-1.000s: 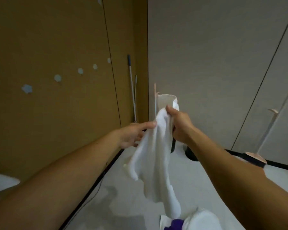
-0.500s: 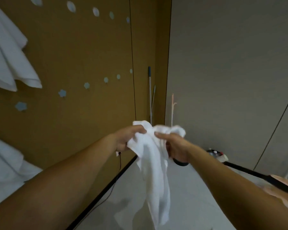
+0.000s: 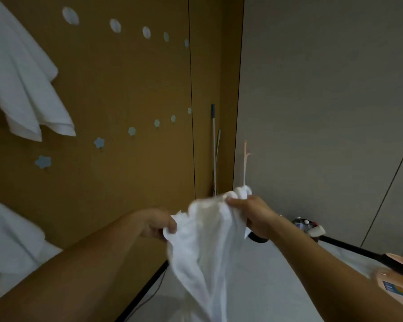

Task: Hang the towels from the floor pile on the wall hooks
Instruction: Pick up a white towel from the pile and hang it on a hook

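Both hands, the left hand and right hand, are pinching the white towel hanging down, with empty hooks waiting up-left, nearer the left hand.

pale grey floor carries a black round base and a dark cable.

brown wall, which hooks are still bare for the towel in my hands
Free: lower row of blue flower hooks, right of the hung white towel, and the upper row of oval hooks. Crowded: the left edge, with a second white towel below.
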`<state>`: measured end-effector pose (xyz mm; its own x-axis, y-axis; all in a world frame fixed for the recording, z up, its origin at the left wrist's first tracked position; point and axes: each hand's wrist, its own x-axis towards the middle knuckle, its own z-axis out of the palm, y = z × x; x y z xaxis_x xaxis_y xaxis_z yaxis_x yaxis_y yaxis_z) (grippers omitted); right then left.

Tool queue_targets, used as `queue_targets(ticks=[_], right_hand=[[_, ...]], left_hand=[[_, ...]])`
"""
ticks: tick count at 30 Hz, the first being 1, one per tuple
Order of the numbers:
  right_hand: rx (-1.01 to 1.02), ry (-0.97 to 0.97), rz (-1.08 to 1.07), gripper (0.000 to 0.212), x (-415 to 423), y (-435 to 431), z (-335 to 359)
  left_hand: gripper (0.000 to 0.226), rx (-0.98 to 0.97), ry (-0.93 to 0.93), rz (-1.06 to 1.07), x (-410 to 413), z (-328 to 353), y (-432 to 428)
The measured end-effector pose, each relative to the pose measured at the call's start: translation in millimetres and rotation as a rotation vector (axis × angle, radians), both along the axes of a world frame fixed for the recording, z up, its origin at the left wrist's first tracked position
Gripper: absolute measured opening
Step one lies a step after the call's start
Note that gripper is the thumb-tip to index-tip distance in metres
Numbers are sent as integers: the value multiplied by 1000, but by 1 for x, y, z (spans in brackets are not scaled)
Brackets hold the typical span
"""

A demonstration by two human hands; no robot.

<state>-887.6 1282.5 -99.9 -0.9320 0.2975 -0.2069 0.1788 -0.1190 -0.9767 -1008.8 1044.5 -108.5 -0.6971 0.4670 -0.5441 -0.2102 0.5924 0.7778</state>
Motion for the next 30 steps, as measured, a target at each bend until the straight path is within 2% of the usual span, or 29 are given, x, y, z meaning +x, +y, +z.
queue_targets(ticks=[1,3,6,8,11,13,16,18,20,21,22,24,27,30], right_hand=[[-14,0,-70,44,-4,0,3],[-73,49,-194,49,-11,7,16],[-124,107,-278,70,-12,21,27],[-82,22,-257,77,-10,28,23],[-52,-120,-187,60,0,32,26],[-76,-71,-144,56,5,41,33],[-195,143,-154,76,8,62,39],[-46,86,-181,59,11,58,30],[288,-122,-216,43,14,55,11],[378,-186,-243,42,16,56,5],[373,-207,-256,40,17,59,4],[232,-138,-249,36,21,67,13],[42,35,-246,36,24,76,26],[130,-114,-173,33,31,70,13]], left_hand=[[25,-83,34,10,-3,-4,-5],[14,-110,113,91,-14,1,-14],[21,227,112,395,-34,15,-23],[28,422,-18,436,-38,23,-29],[25,558,-187,409,-36,30,-35],[19,698,-204,447,-36,38,-36],[22,887,-121,413,-36,53,-39],[28,783,-44,319,-32,55,-39],[32,460,157,300,-29,48,-39],[32,304,282,321,-30,44,-39],[34,205,380,341,-32,41,-41],[40,196,446,381,-40,38,-45],[41,280,412,478,-46,40,-43],[23,372,284,570,-43,34,-40]])
